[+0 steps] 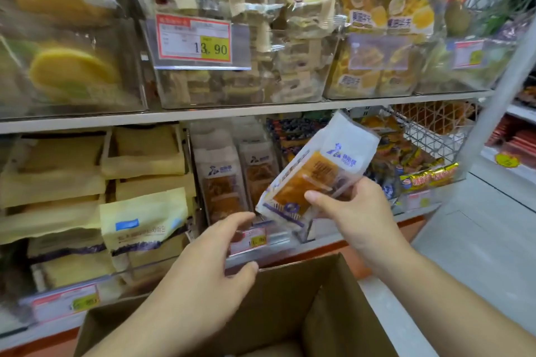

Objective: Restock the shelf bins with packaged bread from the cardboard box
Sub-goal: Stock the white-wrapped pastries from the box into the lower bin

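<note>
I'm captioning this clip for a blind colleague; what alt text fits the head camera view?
A person's right hand holds a white packaged bread tilted in front of a lower shelf bin holding matching packs, while the open left hand reaches toward that bin. An open cardboard box sits below the hands; the shelf above holds clear bins of other wrapped baked goods.

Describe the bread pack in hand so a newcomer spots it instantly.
Start at the open cardboard box at the bottom, then go up to the right hand. It grips a bread pack, white-topped with a blue logo, tilted in front of the lower shelf; matching packs stand upright in the bin behind.
</note>
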